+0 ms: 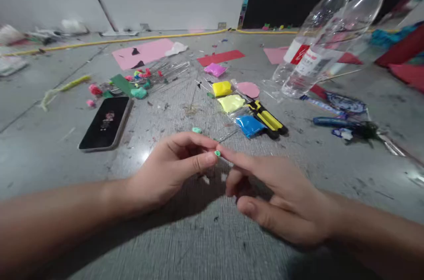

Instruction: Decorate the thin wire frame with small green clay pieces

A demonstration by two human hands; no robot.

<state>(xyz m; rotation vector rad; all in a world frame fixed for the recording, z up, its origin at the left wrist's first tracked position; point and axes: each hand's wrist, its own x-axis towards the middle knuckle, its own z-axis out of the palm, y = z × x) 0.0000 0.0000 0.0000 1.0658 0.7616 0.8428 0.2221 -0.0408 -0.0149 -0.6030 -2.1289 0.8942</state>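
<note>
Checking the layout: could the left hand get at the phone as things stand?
Probably yes: the phone lies flat beyond the left hand with bare surface between, though that hand pinches a small green bit.

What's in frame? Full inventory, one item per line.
green clay bit: 1, green, pinched between fingers of both hands
second clay bit: 1, pale green, on floor just beyond the hands
phone: 1, black, left of the hands, screen up
clay packets: 4, magenta, yellow, pale yellow, blue, centre row
cutter: 1, yellow and black, beside blue packet
plastic bottles: 2, clear with red-white labels, right rear
paper sheets: several, pink and red, rear
pins: many, coloured heads, beyond the phone
cable: 1, yellow, along the rear
left hand: 1, on the bit
right hand: 1, on the bit
</note>
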